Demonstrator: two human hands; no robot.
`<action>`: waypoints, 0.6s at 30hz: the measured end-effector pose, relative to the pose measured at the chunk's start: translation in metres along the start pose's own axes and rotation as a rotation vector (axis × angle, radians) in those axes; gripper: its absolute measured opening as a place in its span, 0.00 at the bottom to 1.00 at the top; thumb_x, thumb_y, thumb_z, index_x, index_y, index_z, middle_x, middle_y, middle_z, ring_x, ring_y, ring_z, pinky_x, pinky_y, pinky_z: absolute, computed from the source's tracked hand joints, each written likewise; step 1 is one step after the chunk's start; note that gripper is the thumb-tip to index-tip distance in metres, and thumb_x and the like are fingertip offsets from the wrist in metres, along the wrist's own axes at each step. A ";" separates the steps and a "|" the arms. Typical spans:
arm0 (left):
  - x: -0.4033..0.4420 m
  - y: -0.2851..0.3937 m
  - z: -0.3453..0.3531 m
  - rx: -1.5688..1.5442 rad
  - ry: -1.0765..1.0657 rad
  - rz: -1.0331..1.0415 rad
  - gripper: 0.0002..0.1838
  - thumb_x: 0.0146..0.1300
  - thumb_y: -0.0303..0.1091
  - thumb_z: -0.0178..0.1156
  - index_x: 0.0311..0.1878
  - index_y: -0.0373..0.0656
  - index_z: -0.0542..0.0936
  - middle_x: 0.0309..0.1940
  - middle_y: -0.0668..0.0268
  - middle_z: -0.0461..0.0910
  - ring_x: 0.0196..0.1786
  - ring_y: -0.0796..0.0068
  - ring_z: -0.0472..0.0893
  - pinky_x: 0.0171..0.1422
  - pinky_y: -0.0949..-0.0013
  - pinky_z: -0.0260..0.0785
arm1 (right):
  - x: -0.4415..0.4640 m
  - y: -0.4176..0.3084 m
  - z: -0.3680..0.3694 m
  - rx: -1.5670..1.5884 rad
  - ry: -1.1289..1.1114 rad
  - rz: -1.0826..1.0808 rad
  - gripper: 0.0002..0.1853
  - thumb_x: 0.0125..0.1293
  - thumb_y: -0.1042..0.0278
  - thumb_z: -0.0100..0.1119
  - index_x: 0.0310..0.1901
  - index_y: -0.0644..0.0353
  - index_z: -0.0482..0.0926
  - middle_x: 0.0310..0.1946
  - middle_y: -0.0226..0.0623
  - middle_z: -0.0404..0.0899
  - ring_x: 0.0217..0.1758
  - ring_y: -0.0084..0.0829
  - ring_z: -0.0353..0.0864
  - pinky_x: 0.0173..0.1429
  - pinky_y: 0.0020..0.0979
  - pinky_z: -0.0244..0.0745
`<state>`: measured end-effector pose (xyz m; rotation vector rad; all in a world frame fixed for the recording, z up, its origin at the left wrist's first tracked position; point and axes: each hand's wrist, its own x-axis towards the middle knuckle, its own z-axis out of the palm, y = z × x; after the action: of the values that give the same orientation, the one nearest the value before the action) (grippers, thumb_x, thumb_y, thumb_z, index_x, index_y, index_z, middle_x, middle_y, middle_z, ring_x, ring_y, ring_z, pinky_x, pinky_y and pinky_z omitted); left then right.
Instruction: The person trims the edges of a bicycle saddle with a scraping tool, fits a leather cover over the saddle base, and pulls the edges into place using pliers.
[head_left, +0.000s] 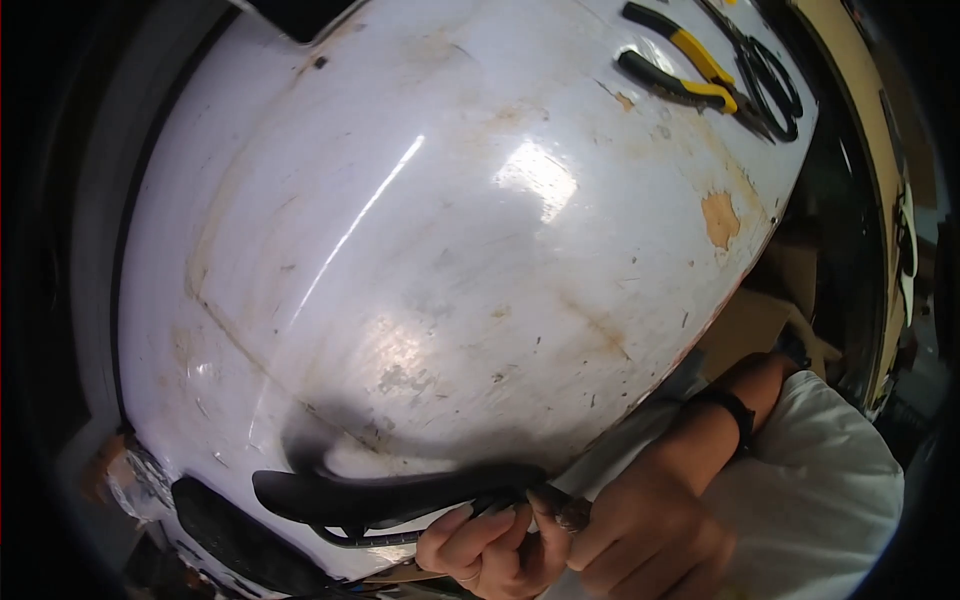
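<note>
A black bicycle saddle point(390, 497) lies along the near edge of the white table, its nose to the right and a thin rail point(365, 541) with marks on it underneath. My left hand point(495, 545) is closed in a pinch at the nose end of the saddle, its fingers curled around the underside. Right beside it, my right hand point(640, 530) is a fist, with a black band on the wrist. A small, rough, brownish-grey end point(573, 515) pokes out between the two hands; the rest of that piece is hidden.
Pliers point(690, 75) with yellow and black handles lie at the table's far right, against black-handled scissors point(770, 90). A second black padded piece point(245, 535) sits at the lower left. The worn white tabletop point(400, 250) has peeled patches. Cardboard point(750, 325) stands beyond the right edge.
</note>
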<state>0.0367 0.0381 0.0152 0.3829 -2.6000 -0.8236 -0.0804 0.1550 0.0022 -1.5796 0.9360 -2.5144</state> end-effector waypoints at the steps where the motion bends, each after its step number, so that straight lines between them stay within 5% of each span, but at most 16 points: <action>1: 0.000 -0.002 -0.001 -0.005 -0.030 0.020 0.08 0.57 0.29 0.77 0.36 0.47 0.85 0.41 0.66 0.81 0.52 0.60 0.77 0.58 0.55 0.70 | 0.006 0.002 -0.003 0.009 -0.028 0.009 0.22 0.79 0.67 0.54 0.22 0.53 0.66 0.18 0.28 0.64 0.18 0.26 0.66 0.22 0.32 0.56; 6: 0.009 -0.011 -0.001 -0.174 -0.097 0.064 0.10 0.57 0.29 0.73 0.39 0.37 0.85 0.47 0.59 0.84 0.59 0.54 0.80 0.62 0.53 0.73 | 0.054 0.025 -0.026 0.298 -0.276 0.266 0.22 0.79 0.66 0.53 0.22 0.54 0.68 0.19 0.32 0.71 0.20 0.31 0.72 0.23 0.33 0.66; 7: 0.004 -0.005 0.007 -0.121 -0.010 -0.118 0.08 0.62 0.33 0.71 0.38 0.39 0.83 0.49 0.58 0.82 0.57 0.54 0.80 0.61 0.56 0.73 | 0.045 0.022 -0.030 0.369 -0.303 0.426 0.15 0.70 0.64 0.69 0.30 0.57 0.73 0.24 0.34 0.74 0.23 0.41 0.77 0.28 0.42 0.75; 9: 0.005 -0.002 0.010 -0.075 0.087 -0.304 0.08 0.66 0.36 0.69 0.36 0.42 0.82 0.51 0.57 0.81 0.54 0.54 0.80 0.60 0.58 0.73 | 0.041 0.025 -0.028 0.322 -0.235 0.569 0.14 0.70 0.63 0.67 0.30 0.56 0.74 0.26 0.35 0.77 0.25 0.42 0.79 0.28 0.41 0.75; 11: 0.021 -0.013 -0.010 -0.085 -0.247 0.034 0.05 0.60 0.33 0.75 0.36 0.47 0.88 0.56 0.57 0.82 0.62 0.49 0.80 0.57 0.52 0.74 | 0.063 0.034 -0.026 0.201 -0.151 0.882 0.13 0.68 0.60 0.62 0.28 0.55 0.74 0.28 0.34 0.81 0.24 0.42 0.79 0.26 0.39 0.74; 12: 0.023 -0.012 -0.012 -0.086 -0.245 0.038 0.05 0.60 0.33 0.75 0.36 0.47 0.88 0.56 0.57 0.82 0.62 0.49 0.80 0.57 0.52 0.74 | 0.061 0.032 -0.023 0.197 -0.152 0.879 0.13 0.68 0.60 0.62 0.28 0.55 0.74 0.28 0.34 0.81 0.24 0.42 0.79 0.26 0.39 0.74; 14: 0.029 -0.008 -0.014 -0.239 -0.227 0.048 0.18 0.75 0.29 0.60 0.56 0.18 0.82 0.63 0.37 0.79 0.67 0.27 0.78 0.68 0.40 0.76 | 0.050 0.028 -0.013 0.033 -0.168 0.546 0.17 0.70 0.61 0.61 0.25 0.58 0.71 0.24 0.37 0.78 0.20 0.43 0.75 0.25 0.38 0.72; 15: 0.038 0.000 -0.013 -0.110 -0.117 0.034 0.08 0.62 0.25 0.71 0.44 0.36 0.85 0.52 0.55 0.85 0.62 0.49 0.81 0.67 0.50 0.74 | 0.042 0.016 -0.010 -0.034 -0.108 0.430 0.20 0.74 0.61 0.61 0.25 0.61 0.70 0.22 0.40 0.75 0.20 0.42 0.75 0.24 0.39 0.71; 18: 0.040 -0.005 -0.016 -0.012 -0.140 0.086 0.11 0.65 0.23 0.70 0.50 0.34 0.86 0.56 0.53 0.84 0.64 0.44 0.82 0.70 0.48 0.73 | 0.003 0.000 -0.015 -0.027 -0.191 0.129 0.21 0.76 0.64 0.61 0.25 0.61 0.68 0.22 0.41 0.74 0.21 0.39 0.74 0.23 0.39 0.70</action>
<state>0.0091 0.0117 0.0347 0.2155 -2.7174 -0.8652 -0.0940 0.1605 0.0001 -1.6725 1.0141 -2.2291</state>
